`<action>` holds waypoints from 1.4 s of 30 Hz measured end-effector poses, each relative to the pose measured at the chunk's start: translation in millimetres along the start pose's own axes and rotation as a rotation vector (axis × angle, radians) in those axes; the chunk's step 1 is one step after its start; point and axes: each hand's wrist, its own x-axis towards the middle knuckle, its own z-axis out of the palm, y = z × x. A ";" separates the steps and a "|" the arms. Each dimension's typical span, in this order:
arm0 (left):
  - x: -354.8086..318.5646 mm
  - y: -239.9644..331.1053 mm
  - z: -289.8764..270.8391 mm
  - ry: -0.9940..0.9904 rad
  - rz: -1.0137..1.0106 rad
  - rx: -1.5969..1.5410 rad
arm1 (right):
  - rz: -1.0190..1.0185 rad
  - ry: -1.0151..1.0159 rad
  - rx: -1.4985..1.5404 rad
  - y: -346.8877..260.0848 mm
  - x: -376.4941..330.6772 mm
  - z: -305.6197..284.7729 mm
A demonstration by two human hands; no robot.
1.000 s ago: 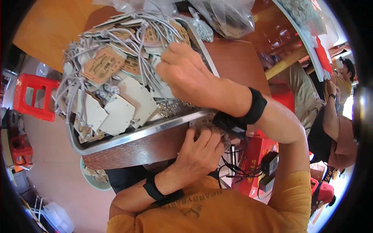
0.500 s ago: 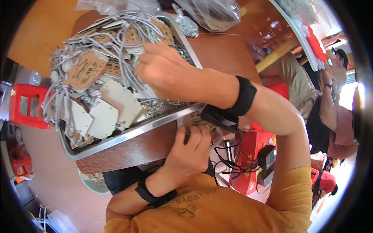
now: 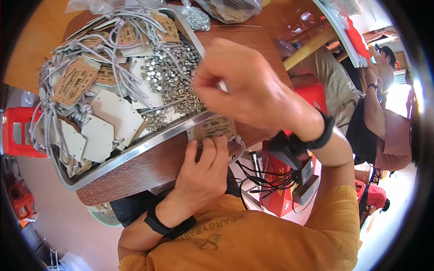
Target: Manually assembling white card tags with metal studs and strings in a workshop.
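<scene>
Red stool (image 3: 8, 134) (left), red box (image 3: 282, 204)

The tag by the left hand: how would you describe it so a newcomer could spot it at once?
Start from the big metal tray on the brown table. Just outside its near rim, toward the right end, the left hand touches a brown printed tag with a grey cord looping from its right side. Unlike the heaped tags, it lies outside the tray.

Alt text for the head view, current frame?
A person's left hand touches a tan corded tag at the edge of a brown table. The right hand, fingers curled, is by the right side of a metal tray piled with corded tags and small metal fittings.
</scene>
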 end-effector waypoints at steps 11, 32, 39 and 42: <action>3.6 3.9 1.9 0.042 -0.034 -0.103 | 0.474 0.077 0.091 -19.5 -119.9 3.7; 9.2 6.3 2.4 -0.015 0.006 -0.007 | 0.770 0.065 0.251 -22.5 -109.3 5.3; 9.3 4.4 0.0 -0.033 0.020 -0.007 | 0.721 0.020 0.096 -23.7 -104.0 10.4; 10.5 4.0 1.0 -0.013 0.021 -0.014 | 0.680 0.012 0.036 -22.4 -105.1 13.2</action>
